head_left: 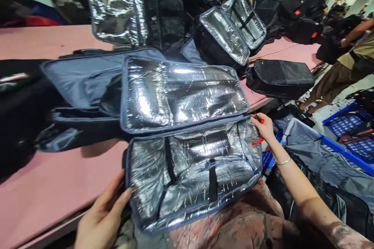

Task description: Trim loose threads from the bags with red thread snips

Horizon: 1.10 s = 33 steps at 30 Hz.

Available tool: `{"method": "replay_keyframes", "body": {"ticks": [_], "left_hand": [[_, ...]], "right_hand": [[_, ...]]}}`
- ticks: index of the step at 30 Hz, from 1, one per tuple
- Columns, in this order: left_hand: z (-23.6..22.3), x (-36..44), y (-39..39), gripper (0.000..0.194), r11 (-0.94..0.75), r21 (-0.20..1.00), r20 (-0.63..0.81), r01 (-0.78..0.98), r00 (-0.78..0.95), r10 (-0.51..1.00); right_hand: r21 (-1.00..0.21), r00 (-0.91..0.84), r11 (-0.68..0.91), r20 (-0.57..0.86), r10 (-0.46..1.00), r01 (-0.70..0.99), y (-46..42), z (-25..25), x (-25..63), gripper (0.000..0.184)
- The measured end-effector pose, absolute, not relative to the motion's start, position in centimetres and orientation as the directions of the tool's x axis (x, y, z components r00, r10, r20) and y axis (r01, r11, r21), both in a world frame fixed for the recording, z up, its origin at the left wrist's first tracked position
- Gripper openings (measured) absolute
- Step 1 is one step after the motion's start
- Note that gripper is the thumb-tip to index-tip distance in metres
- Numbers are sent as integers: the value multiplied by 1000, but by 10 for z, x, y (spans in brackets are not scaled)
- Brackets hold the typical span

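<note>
An insulated bag [198, 148] with a shiny silver lining lies unzipped in front of me, its lid [184, 93] folded back away from me. My left hand [102, 210] grips the bag's left edge, thumb inside the rim and fingers outside. At the far right corner, my right hand [264, 126] is closed around small red-handled scissors [257, 141], close against the bag's rim near the lid hinge. Their dark tip points up and left and is partly hidden. A black strap [213, 183] runs across the near inside wall of the bag.
More silver-lined bags [224, 35] and a closed black bag [283, 74] sit on the pink table [111, 167]. Blue crates [347, 155] and dark bags [318, 186] are at my right. Another person [336, 70] stands at the far right.
</note>
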<state>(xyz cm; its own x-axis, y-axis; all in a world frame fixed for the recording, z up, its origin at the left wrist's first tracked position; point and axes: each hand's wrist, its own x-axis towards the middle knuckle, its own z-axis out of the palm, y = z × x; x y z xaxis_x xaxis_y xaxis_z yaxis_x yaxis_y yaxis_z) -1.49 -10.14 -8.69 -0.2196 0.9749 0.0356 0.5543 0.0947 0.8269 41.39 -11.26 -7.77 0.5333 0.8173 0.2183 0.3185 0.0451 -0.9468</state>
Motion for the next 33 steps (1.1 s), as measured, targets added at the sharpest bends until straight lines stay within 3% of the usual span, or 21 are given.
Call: {"method": "replay_keyframes", "body": {"ticks": [3, 6, 8, 11, 13, 14, 16, 19, 21, 24, 28, 33], "left_hand": [[-85, -22, -99, 70, 127, 912, -80, 391, -134, 988], [-85, -23, -99, 68, 136, 916, -107, 378, -97, 990], [-84, -18, -103, 61, 71, 886, -4, 459, -145, 989], [-82, 4, -112, 48, -80, 749, 312, 658, -243, 919], [-83, 26, -114, 38, -213, 611, 400, 762, -65, 914], [-84, 38, -112, 35, -287, 545, 337, 788, 108, 935], [-93, 61, -103, 35, -392, 431, 8, 813, 431, 902], [-118, 86, -88, 29, -427, 379, -278, 821, 541, 793], [-138, 95, -89, 23, -449, 340, -393, 827, 558, 731], [-161, 100, -109, 26, -484, 260, -514, 835, 544, 663], [-172, 101, -135, 26, -509, 189, -599, 840, 510, 618], [-178, 101, -128, 25, -467, 192, -614, 863, 477, 629]], "right_hand": [[-952, 536, 57, 218, 816, 300, -115, -82, 413, 26], [-953, 536, 60, 219, 815, 298, -116, -84, 412, 26], [-950, 539, 57, 224, 812, 308, -116, -84, 410, 25], [-940, 557, 45, 237, 796, 337, -116, -83, 407, 26], [-911, 573, 3, 262, 777, 412, -117, -81, 403, 27], [-881, 579, -27, 287, 763, 473, -118, -80, 399, 27], [-798, 580, -70, 372, 725, 598, -122, -75, 389, 25], [-715, 559, -79, 468, 684, 694, -131, -66, 364, 30], [-659, 449, -114, 366, 815, 744, -135, -63, 342, 35], [-538, 113, -92, 6, 994, 838, -134, -67, 311, 33], [-462, -115, -17, -258, 959, 887, -126, -87, 286, 17], [-311, -144, -1, -443, 885, 951, -130, -105, 277, 14]]}}
